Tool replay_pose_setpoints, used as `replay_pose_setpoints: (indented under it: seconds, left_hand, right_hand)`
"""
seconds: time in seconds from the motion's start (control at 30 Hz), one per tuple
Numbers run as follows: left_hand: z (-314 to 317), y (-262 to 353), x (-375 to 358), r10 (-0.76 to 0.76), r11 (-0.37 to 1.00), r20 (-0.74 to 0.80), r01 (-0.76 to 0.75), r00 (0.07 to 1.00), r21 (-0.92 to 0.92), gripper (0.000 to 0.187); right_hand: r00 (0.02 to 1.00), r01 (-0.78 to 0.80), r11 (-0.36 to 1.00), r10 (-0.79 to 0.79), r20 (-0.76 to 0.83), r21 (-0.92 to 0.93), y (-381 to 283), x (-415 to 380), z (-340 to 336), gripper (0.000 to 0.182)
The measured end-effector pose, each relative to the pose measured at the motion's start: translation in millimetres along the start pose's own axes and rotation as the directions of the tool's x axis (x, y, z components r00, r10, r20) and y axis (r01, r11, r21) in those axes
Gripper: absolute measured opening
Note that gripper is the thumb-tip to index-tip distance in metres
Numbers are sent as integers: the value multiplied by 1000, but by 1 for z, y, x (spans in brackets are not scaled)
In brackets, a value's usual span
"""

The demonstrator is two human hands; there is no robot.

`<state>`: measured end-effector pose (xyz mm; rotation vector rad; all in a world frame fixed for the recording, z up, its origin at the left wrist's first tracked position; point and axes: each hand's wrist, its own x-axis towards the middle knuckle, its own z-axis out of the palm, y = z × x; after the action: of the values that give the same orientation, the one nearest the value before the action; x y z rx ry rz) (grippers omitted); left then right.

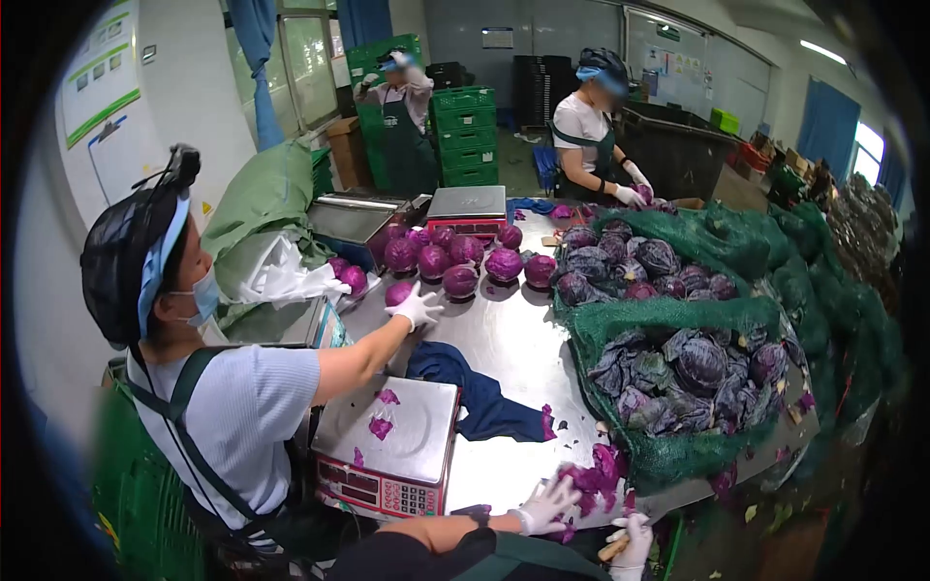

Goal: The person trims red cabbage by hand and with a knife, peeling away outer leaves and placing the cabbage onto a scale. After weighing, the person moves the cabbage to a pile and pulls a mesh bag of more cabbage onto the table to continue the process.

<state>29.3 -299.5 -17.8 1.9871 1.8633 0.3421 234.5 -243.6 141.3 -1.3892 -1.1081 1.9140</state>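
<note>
My left hand (549,504), in a white glove, lies with fingers spread at the near edge of the metal table (513,378), touching purple cabbage leaf scraps (596,476). Low in the view, my right hand (632,547), also gloved, is closed around a wooden-handled knife (613,550); its blade is barely visible. To the left of my left hand stands a red digital scale (387,431) with a few leaf bits on its plate. A dark blue cloth (480,392) lies beyond the scale. Right of the scraps, an open green mesh sack (668,465) holds untrimmed red cabbages (699,363).
At left, a co-worker's gloved hand (417,308) touches a cabbage beside several trimmed red cabbages (433,261). A second scale (467,205) stands at the far end. Another mesh sack (717,237) of cabbages lies farther back. Two more people stand beyond the table near green crates (467,136).
</note>
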Motion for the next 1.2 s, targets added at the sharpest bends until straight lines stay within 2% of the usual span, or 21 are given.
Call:
replay_pose_setpoints:
  seconds: [0.1,0.2,0.27,0.3,0.33,0.37,0.4,0.47,0.53,0.6,0.63,0.67,0.73,0.77,0.8,0.83,0.87,0.93,1.03,1.13,1.2]
  left_hand:
    - [-18,41,41,289,957,370,-257,883,-134,76]
    - [-65,73,85,585,798,385,-422,714,-429,61]
    - [-108,98,108,630,768,339,-495,699,-407,49]
    - [-140,113,109,655,750,333,-532,678,-393,50]
    - [-150,129,121,599,801,489,-485,635,-352,57]
    - [-107,146,162,573,809,670,-455,471,-372,57]
    - [-194,169,112,455,887,780,-300,430,-352,57]
    - [-197,188,105,531,847,778,-195,336,-494,62]
    - [-223,202,100,705,691,569,-593,423,-414,53]
    - [-239,224,104,873,415,346,-897,345,-153,56]
    - [-220,246,120,720,632,575,-709,388,-313,56]
    - [-198,266,134,525,815,784,-462,331,-351,61]
    - [-208,253,118,570,729,708,-654,417,-202,60]
    - [-268,219,68,687,659,511,-739,516,-139,59]
    - [-252,212,68,621,750,556,-623,552,-220,56]
    - [-227,195,68,743,670,396,-609,540,-426,49]
    - [-250,180,50,724,689,452,-517,521,-508,46]
    - [-230,137,35,669,737,460,-439,584,-514,56]
    - [-225,68,26,587,790,532,-290,611,-539,62]
    - [-221,31,36,355,842,425,-87,833,-532,62]
    - [-187,8,56,266,852,113,-179,957,-492,60]
  right_hand:
    - [950,233,969,-211,-229,77,-38,-17,1,28]
    - [887,320,947,-291,-358,24,-56,-27,-15,33]
    - [670,635,694,-713,-206,-338,-23,-18,-50,37]
    - [794,510,816,-568,-215,-272,-14,-16,-75,44]
    - [815,485,821,-549,-184,-301,-13,-9,-85,44]
    - [757,548,805,-593,-275,-228,-7,2,-90,40]
    - [695,606,780,-616,-372,-159,6,10,-93,37]
    - [645,628,767,-607,-464,-131,27,6,-104,34]
    - [791,498,857,-512,-334,-134,30,-1,-109,36]
    - [871,401,908,-419,-256,-123,21,-10,-107,39]
    - [912,363,922,-381,-152,-135,6,-24,-92,38]
    - [837,454,880,-475,-271,-141,15,-19,-86,34]
    - [860,396,912,-409,-304,-108,10,-28,-75,26]
    - [830,429,897,-438,-345,-107,24,-18,-88,26]
    - [872,425,902,-385,-302,79,68,14,-150,29]
    - [808,545,809,-437,-395,220,92,32,-161,27]
    - [725,602,790,-602,-334,-117,44,6,-105,27]
    - [857,460,888,-436,-276,26,9,-18,-90,22]
    - [845,457,889,-429,-319,17,-3,-2,-99,24]
    - [833,454,890,-442,-334,-44,-29,19,-100,28]
    - [829,446,889,-455,-325,-105,-51,42,-100,26]
